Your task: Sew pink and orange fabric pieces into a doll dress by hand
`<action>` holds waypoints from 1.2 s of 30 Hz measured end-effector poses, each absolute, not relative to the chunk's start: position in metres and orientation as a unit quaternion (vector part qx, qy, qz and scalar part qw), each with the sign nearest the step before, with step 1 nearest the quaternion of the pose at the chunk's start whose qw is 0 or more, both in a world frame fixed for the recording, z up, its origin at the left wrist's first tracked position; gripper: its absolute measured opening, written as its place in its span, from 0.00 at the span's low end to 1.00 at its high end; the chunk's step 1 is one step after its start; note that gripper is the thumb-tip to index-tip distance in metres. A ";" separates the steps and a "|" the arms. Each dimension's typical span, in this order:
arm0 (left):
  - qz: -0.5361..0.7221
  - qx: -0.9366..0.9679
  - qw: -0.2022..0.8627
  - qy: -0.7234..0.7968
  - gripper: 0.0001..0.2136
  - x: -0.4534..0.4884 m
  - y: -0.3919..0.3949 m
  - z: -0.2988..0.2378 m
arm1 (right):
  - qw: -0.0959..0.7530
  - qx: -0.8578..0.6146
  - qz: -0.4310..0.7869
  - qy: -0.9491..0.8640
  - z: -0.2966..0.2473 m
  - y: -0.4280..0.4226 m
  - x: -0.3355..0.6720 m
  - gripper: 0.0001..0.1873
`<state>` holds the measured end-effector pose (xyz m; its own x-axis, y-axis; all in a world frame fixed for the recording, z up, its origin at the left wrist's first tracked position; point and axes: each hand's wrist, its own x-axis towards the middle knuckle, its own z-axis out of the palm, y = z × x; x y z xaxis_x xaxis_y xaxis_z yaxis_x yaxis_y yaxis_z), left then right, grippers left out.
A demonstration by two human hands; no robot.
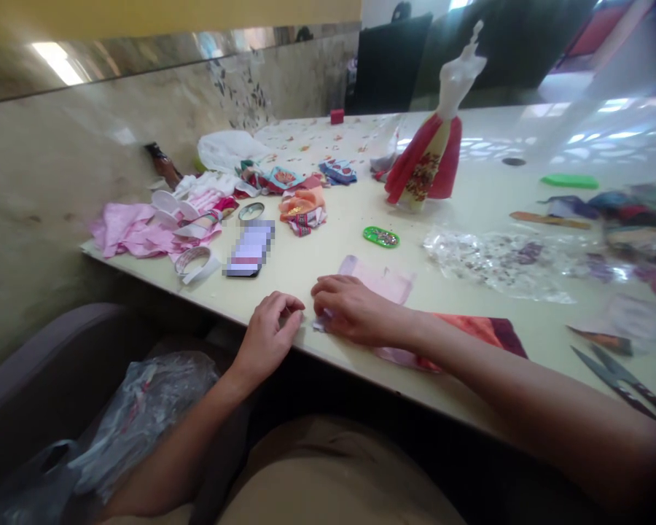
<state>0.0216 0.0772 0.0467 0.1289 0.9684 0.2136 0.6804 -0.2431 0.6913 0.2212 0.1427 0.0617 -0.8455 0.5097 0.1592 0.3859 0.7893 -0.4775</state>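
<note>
My left hand (267,332) rests at the table's front edge with its fingers curled together, pinching something I cannot make out. My right hand (350,306) lies beside it, fingers bent down and pressing on a pale pink piece of cloth (385,281). The two hands nearly touch at the cloth's left end. Under my right forearm lies an orange and dark red fabric (484,328). A small white mannequin (434,138) in a red and cream dress stands further back on the cream table (470,211).
A phone (250,248), tape rolls (194,261), pink cloth (131,230) and colourful scraps (303,204) lie at the left. A green oval (381,236), clear plastic (492,262), thread snips (617,379) and a green case (569,181) lie to the right. A plastic bag (136,415) sits by my lap.
</note>
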 end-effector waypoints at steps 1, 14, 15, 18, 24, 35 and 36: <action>0.330 0.717 0.223 0.573 0.05 0.020 0.077 0.046 | 0.157 -0.235 0.224 -0.933 0.058 0.141 0.220 0.06; 0.349 0.718 0.258 0.543 0.07 0.034 0.081 0.049 | 0.302 -0.324 0.189 -0.876 0.058 0.128 0.223 0.05; 0.355 0.713 0.260 0.546 0.07 0.034 0.081 0.048 | 0.308 -0.351 0.184 -0.865 0.063 0.123 0.223 0.03; 0.367 0.697 0.280 0.548 0.06 0.035 0.080 0.049 | 0.273 -0.411 0.283 -0.823 0.077 0.111 0.220 0.05; 0.356 0.690 0.341 0.531 0.06 0.035 0.078 0.055 | 0.206 -0.477 0.444 -0.730 0.077 0.102 0.212 0.08; 0.363 0.701 0.325 0.520 0.06 0.037 0.077 0.053 | 0.203 -0.492 0.451 -0.716 0.068 0.105 0.213 0.08; 0.364 0.702 0.322 0.520 0.06 0.038 0.077 0.052 | 0.203 -0.492 0.450 -0.718 0.068 0.105 0.213 0.08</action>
